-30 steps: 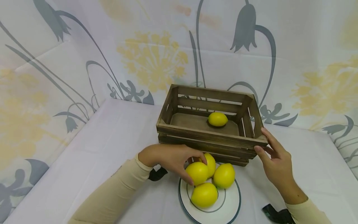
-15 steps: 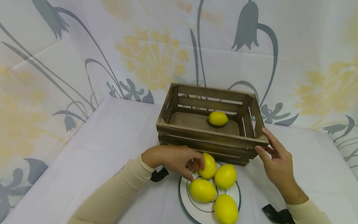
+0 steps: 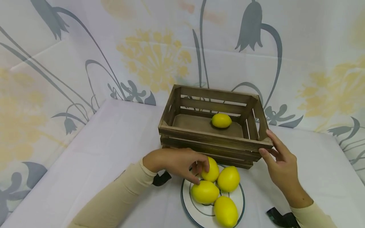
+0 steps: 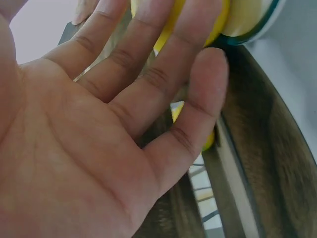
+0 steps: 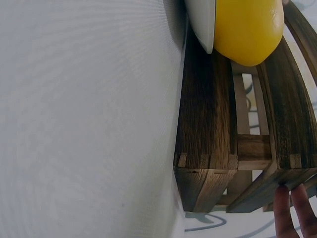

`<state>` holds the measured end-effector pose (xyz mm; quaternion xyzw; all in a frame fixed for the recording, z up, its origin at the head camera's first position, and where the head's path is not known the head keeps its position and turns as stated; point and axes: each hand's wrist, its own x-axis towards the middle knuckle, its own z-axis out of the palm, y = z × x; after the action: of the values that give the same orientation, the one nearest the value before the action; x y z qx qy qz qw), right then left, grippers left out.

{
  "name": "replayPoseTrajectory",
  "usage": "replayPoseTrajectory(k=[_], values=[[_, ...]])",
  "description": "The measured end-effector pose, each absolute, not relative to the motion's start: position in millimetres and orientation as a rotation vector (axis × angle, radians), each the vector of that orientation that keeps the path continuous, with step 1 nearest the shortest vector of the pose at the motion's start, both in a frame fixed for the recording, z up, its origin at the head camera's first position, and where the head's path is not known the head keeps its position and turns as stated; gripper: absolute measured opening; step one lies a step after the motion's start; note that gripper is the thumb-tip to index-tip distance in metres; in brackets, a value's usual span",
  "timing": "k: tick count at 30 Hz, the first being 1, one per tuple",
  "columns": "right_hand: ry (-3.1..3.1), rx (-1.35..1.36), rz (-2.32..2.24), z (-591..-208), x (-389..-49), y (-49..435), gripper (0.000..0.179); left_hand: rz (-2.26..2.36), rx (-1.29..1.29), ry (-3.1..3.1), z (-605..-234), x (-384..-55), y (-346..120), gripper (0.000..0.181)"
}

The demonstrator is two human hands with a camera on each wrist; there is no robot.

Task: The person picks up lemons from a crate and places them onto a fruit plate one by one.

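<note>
A white plate with a dark rim (image 3: pixel 185 204) bears several lemons in front of a brown wooden crate (image 3: pixel 211 134). My left hand (image 3: pixel 178 162) reaches over the plate's left side, fingers loosely bent at the back lemon (image 3: pixel 211 171). Its thumb tip is right at the left lemon (image 3: pixel 204 192). Another lemon (image 3: pixel 229 179) lies to the right, and one (image 3: pixel 226 211) sits nearest the front. My right hand (image 3: pixel 283 169) grips the crate's front right corner between thumb and fingers. Inside the crate lies a single lemon (image 3: pixel 221 121). In the left wrist view, the fingers partly cover a lemon.
A white cloth (image 3: pixel 128 126) covers the table. Behind the crate hangs a flower-printed curtain (image 3: pixel 156 63). Black straps (image 3: pixel 282 218) show by the right wrist, and a dark band piece (image 3: pixel 161 178) by the left.
My left hand has let go of the lemon it held, which now rests on the plate's left. The lemon that lay in front has shifted right and nearer. My right hand has stayed put.
</note>
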<state>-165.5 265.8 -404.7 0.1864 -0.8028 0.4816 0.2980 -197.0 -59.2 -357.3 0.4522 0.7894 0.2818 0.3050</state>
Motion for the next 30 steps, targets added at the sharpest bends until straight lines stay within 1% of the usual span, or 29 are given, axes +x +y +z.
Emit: replayPoseTrajectory(k=[10, 16, 24, 30], values=[[-2.115, 0.527, 1.259, -407.1, -167.0, 266.9, 0.060, 0.770, 1.291, 2.179, -342.7, -192.5, -56.9, 0.030], [-2.113, 0.532, 1.245, -408.3, -166.4, 266.8, 0.059, 0.888, 1.380, 2.225, -328.8, -189.2, -53.6, 0.028], [-2.122, 0.543, 1.240, -407.5, -165.1, 266.5, 0.061, 0.946, 1.544, 2.337, -292.1, -181.5, -47.7, 0.024], [-2.127, 0.536, 1.220, -405.3, -165.2, 266.7, 0.062, 0.908, 1.697, 2.403, -263.9, -184.1, -41.5, 0.019]])
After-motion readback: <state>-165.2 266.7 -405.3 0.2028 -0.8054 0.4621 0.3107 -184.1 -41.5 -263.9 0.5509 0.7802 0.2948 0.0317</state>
